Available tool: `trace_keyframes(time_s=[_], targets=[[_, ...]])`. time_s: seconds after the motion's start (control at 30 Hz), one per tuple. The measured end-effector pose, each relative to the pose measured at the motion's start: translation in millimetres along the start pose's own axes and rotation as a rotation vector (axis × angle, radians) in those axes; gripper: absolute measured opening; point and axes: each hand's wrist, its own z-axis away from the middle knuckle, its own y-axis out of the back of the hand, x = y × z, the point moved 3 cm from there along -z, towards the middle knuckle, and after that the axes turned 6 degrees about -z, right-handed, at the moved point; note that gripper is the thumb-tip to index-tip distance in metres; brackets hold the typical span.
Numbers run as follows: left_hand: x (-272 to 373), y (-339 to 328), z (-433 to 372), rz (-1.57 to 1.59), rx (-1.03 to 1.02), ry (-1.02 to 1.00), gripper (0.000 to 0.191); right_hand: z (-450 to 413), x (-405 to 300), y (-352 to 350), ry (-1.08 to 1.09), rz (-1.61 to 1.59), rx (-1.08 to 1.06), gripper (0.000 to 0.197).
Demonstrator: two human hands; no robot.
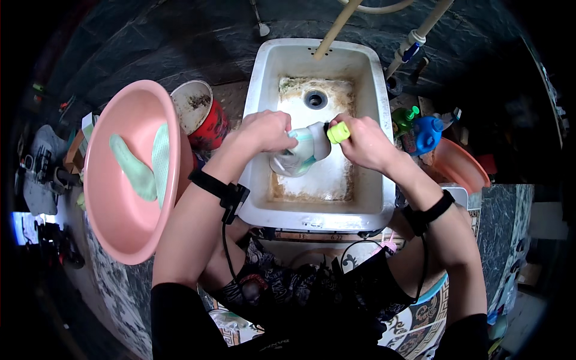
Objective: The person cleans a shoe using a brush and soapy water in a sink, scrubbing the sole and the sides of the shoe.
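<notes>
Over the white ceramic sink point(387, 198), my left hand point(267, 130) grips the upper edge of a white and mint-green shoe point(301, 155). My right hand point(366, 143) is closed around a brush with a yellow-green handle point(339, 132). The brush's dark end meets the grey-lined opening of the shoe; its bristles are mostly hidden. Brown stains mark the sink's floor around the drain point(316, 99).
Two mint-green insoles point(132, 168) lie in a pink basin point(130, 238) at left. Beside it stands a red bucket point(209, 130). A green pump bottle point(405, 118), a blue bottle point(426, 135) and an orange basin point(459, 164) are at right. A pipe point(337, 29) overhangs the sink.
</notes>
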Motion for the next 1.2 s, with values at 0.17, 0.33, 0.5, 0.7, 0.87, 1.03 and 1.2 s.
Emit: trace_keyframes(time_s=[0.17,0.33,0.5,0.7,0.87,1.03,1.2], targets=[[10,-2,1,-0.029,-0.195,0.043,0.062,-9,-27,27,-0.061,-0.108,0.007,0.019],[15,-15,-3,0.02,-0.183,-0.065,0.06,0,-11,4,-0.015,-0.14,-0.013,0.018],[28,-15,-6,-0.058,-0.077,-0.07,0.045,-7,-6,2,-0.029,-0.008,-0.027,0.018],[29,-20,-16,-0.082,-0.137,-0.032,0.046,-1,-16,19,-0.103,-0.103,-0.037,0.02],[37,-29,-19,-0.146,0.01,-0.111,0.043,-11,7,0,-0.043,-0.013,0.002,0.02],[37,-13,-12,-0.168,-0.154,-0.051,0.044,-3,-4,11,-0.068,-0.154,-0.043,0.021],[43,-18,-8,-0.229,-0.067,-0.101,0.043,-3,6,-8,-0.102,-0.018,-0.071,0.022]])
